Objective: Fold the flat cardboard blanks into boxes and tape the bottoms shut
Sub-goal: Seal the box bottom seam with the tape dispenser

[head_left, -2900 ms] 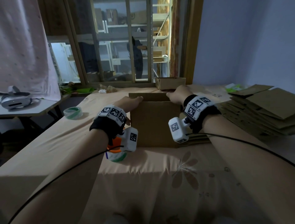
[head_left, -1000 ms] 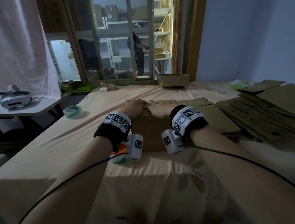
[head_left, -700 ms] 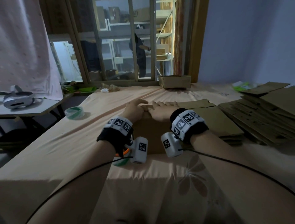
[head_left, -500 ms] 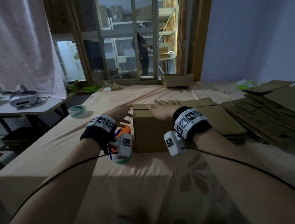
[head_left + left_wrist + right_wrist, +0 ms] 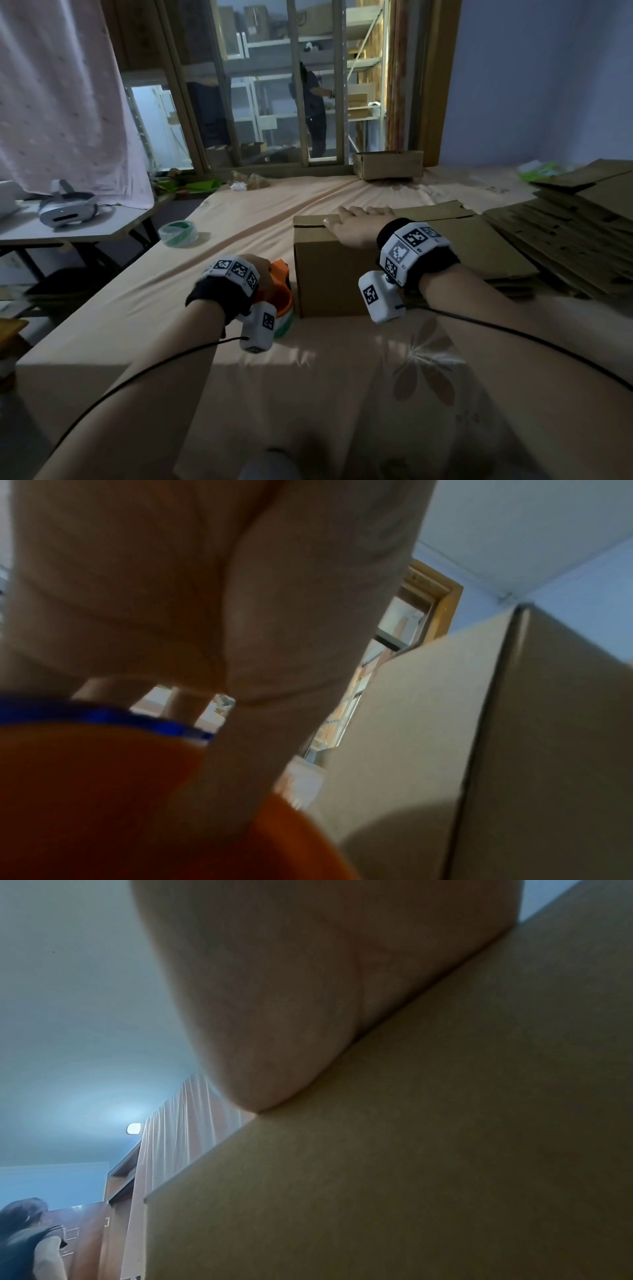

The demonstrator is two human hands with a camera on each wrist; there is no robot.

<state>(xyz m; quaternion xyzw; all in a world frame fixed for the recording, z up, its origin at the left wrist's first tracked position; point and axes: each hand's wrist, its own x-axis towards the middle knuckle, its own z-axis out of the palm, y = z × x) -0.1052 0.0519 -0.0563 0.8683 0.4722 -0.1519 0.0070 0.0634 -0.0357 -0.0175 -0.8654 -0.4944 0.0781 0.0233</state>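
Peach cloth (image 5: 239, 394) covers the work surface under dim window light. Right hand (image 5: 356, 228) lies flat, fingers straight and together, pressing the folded flaps of the cardboard box (image 5: 329, 274), which stands squared up at the middle of the cloth, its plain brown seam untaped. Left hand (image 5: 265, 270) has left the box top since half a second ago and now curls around the orange tape dispenser (image 5: 282, 298) just beside the box's left wall. Its fingertips are hidden behind the wrist band. Flat blanks (image 5: 555, 233) are stacked to the right.
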